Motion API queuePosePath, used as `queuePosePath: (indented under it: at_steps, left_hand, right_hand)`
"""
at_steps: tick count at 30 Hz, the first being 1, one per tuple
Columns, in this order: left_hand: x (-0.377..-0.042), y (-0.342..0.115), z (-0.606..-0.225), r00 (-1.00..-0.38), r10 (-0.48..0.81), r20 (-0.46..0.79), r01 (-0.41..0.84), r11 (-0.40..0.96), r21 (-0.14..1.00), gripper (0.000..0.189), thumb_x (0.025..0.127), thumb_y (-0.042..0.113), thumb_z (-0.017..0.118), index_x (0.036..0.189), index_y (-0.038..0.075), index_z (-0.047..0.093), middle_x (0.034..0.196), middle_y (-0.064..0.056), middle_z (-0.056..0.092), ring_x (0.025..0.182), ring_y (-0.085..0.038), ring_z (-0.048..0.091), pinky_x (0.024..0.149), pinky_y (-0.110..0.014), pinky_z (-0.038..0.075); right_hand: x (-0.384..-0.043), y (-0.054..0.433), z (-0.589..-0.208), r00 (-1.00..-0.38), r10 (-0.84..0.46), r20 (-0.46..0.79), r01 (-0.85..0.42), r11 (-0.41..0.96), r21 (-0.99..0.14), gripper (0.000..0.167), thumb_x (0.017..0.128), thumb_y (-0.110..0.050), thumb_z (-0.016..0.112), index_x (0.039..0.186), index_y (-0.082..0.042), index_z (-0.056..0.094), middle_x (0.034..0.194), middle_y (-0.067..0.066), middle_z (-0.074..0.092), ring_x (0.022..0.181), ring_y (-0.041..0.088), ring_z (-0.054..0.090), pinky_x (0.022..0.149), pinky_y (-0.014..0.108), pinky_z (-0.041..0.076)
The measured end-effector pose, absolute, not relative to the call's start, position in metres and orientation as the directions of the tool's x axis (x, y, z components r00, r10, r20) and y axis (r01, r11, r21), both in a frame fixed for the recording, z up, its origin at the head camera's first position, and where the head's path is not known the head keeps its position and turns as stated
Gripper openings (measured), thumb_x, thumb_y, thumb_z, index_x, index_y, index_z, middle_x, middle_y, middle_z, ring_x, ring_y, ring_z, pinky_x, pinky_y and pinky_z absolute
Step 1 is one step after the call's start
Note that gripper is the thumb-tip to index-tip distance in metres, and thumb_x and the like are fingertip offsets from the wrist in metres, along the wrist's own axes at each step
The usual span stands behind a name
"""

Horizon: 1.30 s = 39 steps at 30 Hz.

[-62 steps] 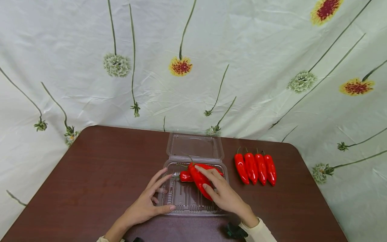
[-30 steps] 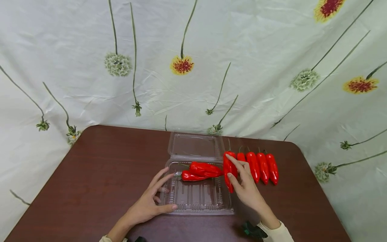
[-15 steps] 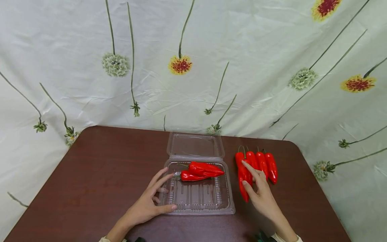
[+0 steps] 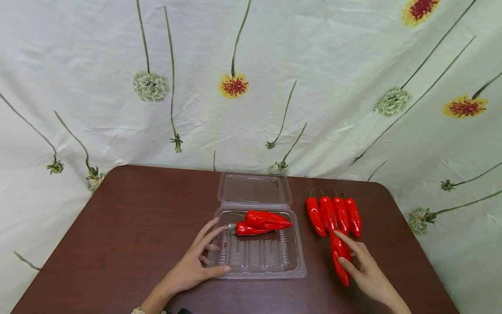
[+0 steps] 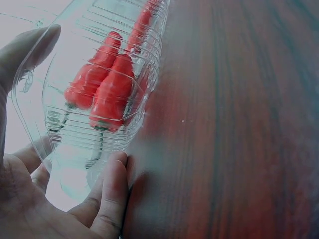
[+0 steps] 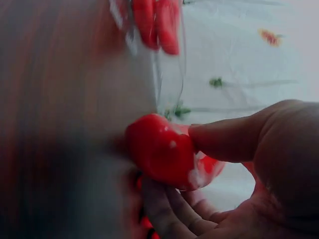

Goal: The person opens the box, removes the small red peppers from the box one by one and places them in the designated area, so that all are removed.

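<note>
In the head view, my right hand (image 4: 366,270) pinches a glossy red pepper (image 4: 340,257) between thumb and fingers, to the right of the clear plastic clamshell box (image 4: 300,261). Close up in the right wrist view, the thumb lies against one side of that pepper and the fingers against the other. Whether it touches the table, I cannot tell. My left hand (image 4: 192,266) rests at the box's left side, fingers spread and nearly straight, touching its rim. Inside, towards the back, two red peppers (image 4: 266,220) lie side by side, stems pointing left.
Several red peppers (image 4: 315,216) lie in a row on the dark brown table (image 4: 157,209), right of the box. The box's lid (image 4: 255,189) is folded back towards a white floral curtain (image 4: 251,109) behind the table.
My right hand has carried its pepper from over the box, rightwards past the row and then nearer to me. My left hand has stayed at the box, and the two peppers inside have not moved.
</note>
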<state>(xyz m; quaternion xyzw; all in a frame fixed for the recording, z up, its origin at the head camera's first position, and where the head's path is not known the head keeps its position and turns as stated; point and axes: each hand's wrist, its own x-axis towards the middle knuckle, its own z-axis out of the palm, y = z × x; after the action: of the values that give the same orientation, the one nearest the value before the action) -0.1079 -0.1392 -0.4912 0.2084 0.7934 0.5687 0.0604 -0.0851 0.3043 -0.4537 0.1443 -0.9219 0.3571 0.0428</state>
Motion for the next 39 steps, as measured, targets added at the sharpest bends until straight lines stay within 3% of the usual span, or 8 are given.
queuePosePath:
  at_steps: [3, 9, 20, 30, 39]
  left_hand:
    - [-0.108, -0.138, -0.491, -0.909, 0.393, 0.140, 0.260, 0.270, 0.927, 0.086, 0.083, 0.023, 0.083, 0.156, 0.017, 0.036, 0.167, -0.003, 0.011, 0.106, -0.023, 0.054, 0.065, -0.028, 0.047]
    - [-0.109, -0.138, -0.492, -0.908, 0.394, 0.141, 0.261, 0.271, 0.927, 0.086, 0.083, 0.022, 0.083, 0.155, 0.017, 0.037, 0.167, -0.003, 0.010, 0.105, -0.024, 0.053, 0.065, -0.027, 0.047]
    - [-0.109, -0.138, -0.493, -0.906, 0.398, 0.146, 0.266, 0.267, 0.926, 0.087, 0.083, 0.023, 0.083, 0.155, 0.016, 0.036, 0.167, -0.005, 0.010, 0.107, -0.025, 0.054, 0.066, -0.028, 0.048]
    - [-0.108, -0.139, -0.493, -0.908, 0.393, 0.145, 0.265, 0.271, 0.925, 0.087, 0.083, 0.023, 0.083, 0.155, 0.016, 0.036, 0.167, -0.005, 0.010, 0.106, -0.024, 0.053, 0.066, -0.028, 0.047]
    - [-0.108, -0.139, -0.492, -0.907, 0.398, 0.136, 0.257, 0.267, 0.929, 0.086, 0.084, 0.023, 0.082, 0.156, 0.017, 0.035, 0.167, -0.003, 0.009, 0.107, -0.024, 0.052, 0.067, -0.028, 0.047]
  right_hand:
    - [-0.080, 0.316, -0.458, -0.961, -0.233, 0.150, -0.275, 0.731, -0.625, 0.062, 0.095, -0.008, 0.068, 0.151, -0.018, 0.044, 0.122, 0.003, 0.055, 0.102, -0.001, 0.042, 0.077, 0.026, 0.049]
    - [-0.074, 0.332, -0.467, -0.964, -0.233, 0.126, -0.261, 0.754, -0.602, 0.060, 0.095, -0.008, 0.068, 0.150, -0.017, 0.046, 0.117, 0.003, 0.057, 0.100, -0.001, 0.045, 0.073, 0.026, 0.050]
    - [-0.074, 0.344, -0.468, -0.982, -0.183, -0.043, -0.114, 0.763, -0.636, 0.058, 0.097, -0.016, 0.066, 0.150, -0.021, 0.044, 0.120, 0.008, 0.054, 0.101, 0.012, 0.049, 0.071, 0.025, 0.047]
    - [-0.073, 0.345, -0.472, -0.977, -0.199, 0.070, -0.201, 0.778, -0.596, 0.059, 0.093, -0.013, 0.071, 0.148, -0.018, 0.049, 0.122, 0.007, 0.053, 0.101, -0.001, 0.040, 0.076, 0.025, 0.049]
    - [-0.074, 0.346, -0.467, -0.989, -0.146, 0.029, -0.135, 0.793, -0.594, 0.057, 0.093, -0.018, 0.072, 0.146, -0.017, 0.051, 0.116, 0.006, 0.055, 0.094, 0.005, 0.047, 0.069, 0.025, 0.047]
